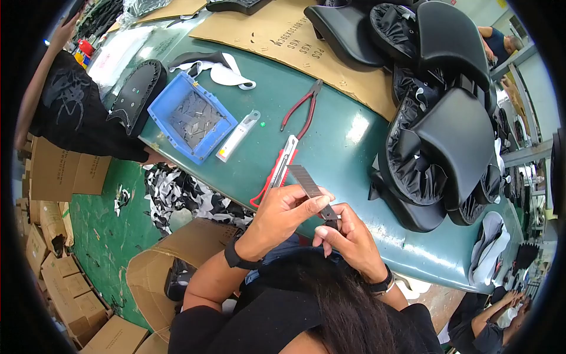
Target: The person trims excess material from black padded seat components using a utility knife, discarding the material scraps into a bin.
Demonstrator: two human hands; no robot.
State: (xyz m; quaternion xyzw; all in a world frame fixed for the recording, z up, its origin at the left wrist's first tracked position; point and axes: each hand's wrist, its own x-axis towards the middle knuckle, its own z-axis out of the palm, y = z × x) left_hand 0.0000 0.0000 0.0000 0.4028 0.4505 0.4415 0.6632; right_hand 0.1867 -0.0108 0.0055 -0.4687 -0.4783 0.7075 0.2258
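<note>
A long snap-off knife blade (308, 184) is held up above the near edge of the green table. My left hand (282, 213) pinches it partway along with thumb and fingers. At its lower end sits a small black slider (331, 222), gripped between the thumb and fingers of my right hand (350, 239). The red and grey utility knife body (278, 171) lies on the table just beyond my left hand. Red-handled pliers (305, 111) rest past it, jaws pointing away. A clear plastic blade case (238, 136) lies to the left.
A blue bin (210, 148) of dark metal pieces stands at the left table edge. Black padded seats (451, 141) are piled on the right; cardboard (259, 35) lies behind. A person (68, 100) stands at left. Cardboard boxes (65, 289) and fabric scraps (177, 194) cover parts of the floor.
</note>
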